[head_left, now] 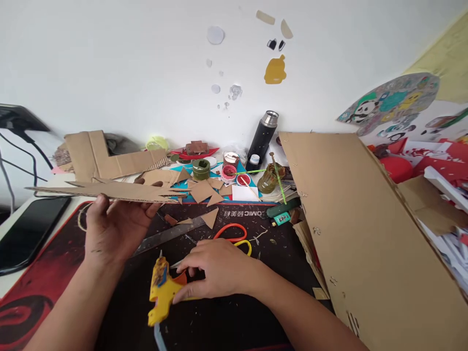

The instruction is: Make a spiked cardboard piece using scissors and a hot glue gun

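Two bare hands work over a dark desk mat [226,321] in the lower half of the frame. At centre left, the left hand [117,226] is closed on a long flat piece of cardboard [109,191], fingers under it and thumb on top, holding it level above the mat so it stretches toward the left edge of the frame. Lower centre, the right hand [219,268] is curled loosely around the grip of a yellow glue gun [163,287], which lies on the mat with its nozzle pointing up the frame. Just above that hand lie orange-handled scissors [234,234], and a metal ruler [168,236] runs diagonally between the hands. A black phone [29,231] sits at far left. A large cardboard sheet [365,234] leans across the right side, and a black flask [263,136] stands by the wall at upper centre among small paint pots [229,171].
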The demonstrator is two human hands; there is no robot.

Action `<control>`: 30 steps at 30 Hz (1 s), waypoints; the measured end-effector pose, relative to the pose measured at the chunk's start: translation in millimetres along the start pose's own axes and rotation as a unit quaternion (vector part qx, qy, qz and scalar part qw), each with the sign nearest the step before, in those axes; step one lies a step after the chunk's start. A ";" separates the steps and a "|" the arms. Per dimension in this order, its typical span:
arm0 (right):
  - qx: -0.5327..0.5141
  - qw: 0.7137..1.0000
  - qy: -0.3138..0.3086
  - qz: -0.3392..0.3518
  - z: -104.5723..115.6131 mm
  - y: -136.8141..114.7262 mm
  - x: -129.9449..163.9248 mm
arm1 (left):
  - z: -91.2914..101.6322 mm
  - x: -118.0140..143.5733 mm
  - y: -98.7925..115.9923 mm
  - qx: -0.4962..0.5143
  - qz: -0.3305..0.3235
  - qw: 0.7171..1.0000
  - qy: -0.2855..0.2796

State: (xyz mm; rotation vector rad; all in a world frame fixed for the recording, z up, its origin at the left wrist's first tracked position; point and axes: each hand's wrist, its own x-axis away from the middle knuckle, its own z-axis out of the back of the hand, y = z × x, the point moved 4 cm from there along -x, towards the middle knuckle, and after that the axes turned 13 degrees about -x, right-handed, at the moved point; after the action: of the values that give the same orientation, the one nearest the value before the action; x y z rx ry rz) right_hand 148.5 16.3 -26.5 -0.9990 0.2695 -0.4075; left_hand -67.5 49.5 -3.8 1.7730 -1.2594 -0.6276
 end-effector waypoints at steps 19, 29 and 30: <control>0.027 0.930 0.366 -0.019 43.4 9.7 17.8 | -8.7 8.7 -19.3 -0.065 0.069 0.994 -0.061; 0.104 0.926 0.361 -0.019 42.6 15.5 17.2 | -13.9 14.7 -27.4 -0.040 0.092 0.993 -0.059; 0.107 0.927 0.359 -0.022 42.3 15.8 16.9 | -14.1 14.9 -27.7 -0.037 0.093 0.993 -0.059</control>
State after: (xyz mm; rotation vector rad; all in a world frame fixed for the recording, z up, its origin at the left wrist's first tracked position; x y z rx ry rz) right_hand 183.9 48.2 -18.7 -0.6067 0.8453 -0.8218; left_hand -37.1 44.2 -19.2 1.5559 -1.4440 -0.6697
